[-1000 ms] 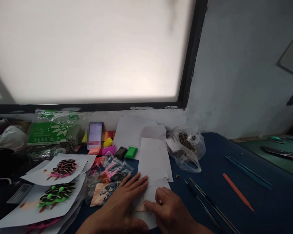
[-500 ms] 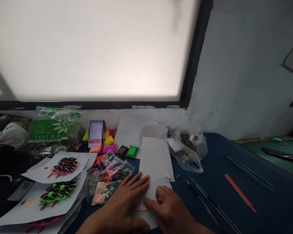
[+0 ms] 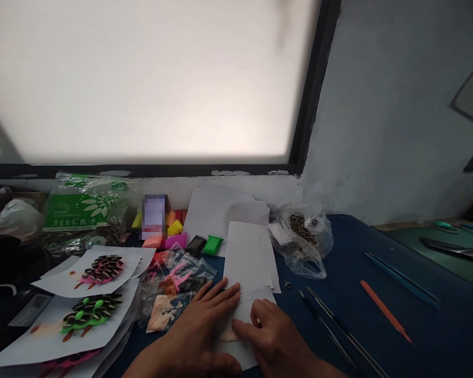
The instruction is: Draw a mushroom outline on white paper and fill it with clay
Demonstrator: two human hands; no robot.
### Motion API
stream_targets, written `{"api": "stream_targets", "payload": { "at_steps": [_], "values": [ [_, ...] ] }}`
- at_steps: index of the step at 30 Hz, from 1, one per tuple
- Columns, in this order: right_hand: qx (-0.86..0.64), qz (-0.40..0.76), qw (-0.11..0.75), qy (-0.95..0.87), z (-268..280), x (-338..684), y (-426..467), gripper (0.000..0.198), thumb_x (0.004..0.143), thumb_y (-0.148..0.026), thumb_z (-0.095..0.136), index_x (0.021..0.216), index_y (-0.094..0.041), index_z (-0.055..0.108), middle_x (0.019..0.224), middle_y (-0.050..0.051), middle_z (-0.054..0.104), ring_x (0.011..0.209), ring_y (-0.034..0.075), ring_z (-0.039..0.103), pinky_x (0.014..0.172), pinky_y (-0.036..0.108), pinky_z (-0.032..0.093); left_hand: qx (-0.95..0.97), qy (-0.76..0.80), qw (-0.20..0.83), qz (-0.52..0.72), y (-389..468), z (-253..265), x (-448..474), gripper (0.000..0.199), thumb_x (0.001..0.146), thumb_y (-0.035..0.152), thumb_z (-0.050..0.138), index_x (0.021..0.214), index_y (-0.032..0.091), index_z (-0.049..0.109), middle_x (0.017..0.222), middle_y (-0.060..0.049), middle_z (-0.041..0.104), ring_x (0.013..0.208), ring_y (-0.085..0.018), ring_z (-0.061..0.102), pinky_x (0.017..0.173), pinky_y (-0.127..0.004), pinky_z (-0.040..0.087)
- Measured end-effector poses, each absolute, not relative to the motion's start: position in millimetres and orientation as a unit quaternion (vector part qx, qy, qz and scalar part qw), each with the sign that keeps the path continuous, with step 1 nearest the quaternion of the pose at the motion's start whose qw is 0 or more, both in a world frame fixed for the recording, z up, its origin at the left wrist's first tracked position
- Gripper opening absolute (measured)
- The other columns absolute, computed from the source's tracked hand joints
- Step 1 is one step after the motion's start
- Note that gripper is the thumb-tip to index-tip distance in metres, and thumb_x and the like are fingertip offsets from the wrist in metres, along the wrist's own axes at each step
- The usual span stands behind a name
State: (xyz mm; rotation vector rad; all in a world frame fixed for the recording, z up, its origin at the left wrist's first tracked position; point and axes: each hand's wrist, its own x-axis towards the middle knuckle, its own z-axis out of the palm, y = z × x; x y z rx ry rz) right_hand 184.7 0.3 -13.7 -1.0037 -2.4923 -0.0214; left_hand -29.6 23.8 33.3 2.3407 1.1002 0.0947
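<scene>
My left hand (image 3: pixel 205 328) lies flat with fingers stretched, holding down a white sheet of paper (image 3: pixel 246 357). My right hand (image 3: pixel 271 333) is curled; its thumb presses on a thin patch of peach modelling clay (image 3: pixel 227 332) on that sheet, between both hands. What its curled fingers may hold is hidden. A curved pencil line shows on the paper above the thumb. To the left, an opened packet of peach clay (image 3: pixel 161 313) lies near my left wrist. Finished hedgehog pictures of clay and sunflower seeds are piled on sheets (image 3: pixel 128 299) farther left.
More white paper (image 3: pixel 246 252) lies ahead. Behind are clay packs, one green (image 3: pixel 213 245), a seed bag (image 3: pixel 74 205) and a plastic bag of seeds (image 3: pixel 303 236). On the right lie tweezers (image 3: pixel 402 279), an orange modelling tool (image 3: pixel 384 311) and thin metal tools (image 3: pixel 341 328).
The camera view has shifted very slightly. Both hands keep their places on the paper, with the right thumb still on the peach clay.
</scene>
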Motion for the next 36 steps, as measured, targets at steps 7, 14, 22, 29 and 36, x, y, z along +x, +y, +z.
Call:
{"api": "stream_targets", "payload": {
  "at_steps": [7,14,22,29,36],
  "values": [
    [-0.376,-0.003,0.204,-0.904,-8,183,-2,0.014,0.081,-0.016,0.059,0.093,-0.02,0.066,0.078,0.003,0.05,0.068,0.018,0.045,0.059,0.028,0.028,0.865,0.409,0.288,0.037,23,40,-29,0.106,0.072,0.075,0.071,0.155,0.025,0.029,0.161,-0.008,0.018,0.148,-0.038,0.011,0.119,-0.062,0.008],
    [-0.338,0.02,0.235,-0.911,0,188,-3,0.035,0.079,-0.007,0.051,0.109,-0.017,0.067,0.079,0.004,0.048,0.069,0.02,0.046,0.06,0.028,0.032,0.864,0.404,0.296,0.05,23,37,-31,0.101,0.072,0.067,0.076,0.154,0.028,0.033,0.161,-0.006,0.02,0.148,-0.039,0.01,0.118,-0.064,0.007],
    [-0.287,-0.038,0.264,-0.92,-7,185,-4,0.027,0.078,-0.007,0.053,0.098,-0.019,0.067,0.076,0.004,0.049,0.067,0.019,0.043,0.058,0.029,0.031,0.864,0.407,0.294,0.031,24,38,-30,0.104,0.073,0.071,0.073,0.155,0.023,0.03,0.162,-0.006,0.018,0.149,-0.038,0.009,0.119,-0.061,0.005],
    [-0.281,-0.059,0.262,-0.921,-8,183,-4,0.013,0.089,-0.013,0.053,0.09,-0.018,0.065,0.074,0.003,0.049,0.065,0.018,0.044,0.058,0.029,0.03,0.867,0.407,0.287,0.028,24,37,-31,0.104,0.073,0.073,0.071,0.155,0.023,0.029,0.162,-0.006,0.016,0.149,-0.037,0.008,0.119,-0.06,0.005],
    [-0.283,-0.034,0.251,-0.925,-8,185,-3,0.029,0.078,-0.009,0.053,0.102,-0.02,0.066,0.078,0.004,0.05,0.068,0.019,0.043,0.059,0.029,0.032,0.868,0.403,0.288,0.033,25,36,-31,0.104,0.073,0.072,0.073,0.155,0.026,0.029,0.162,-0.005,0.018,0.149,-0.039,0.009,0.119,-0.062,0.006]
  ]
}}
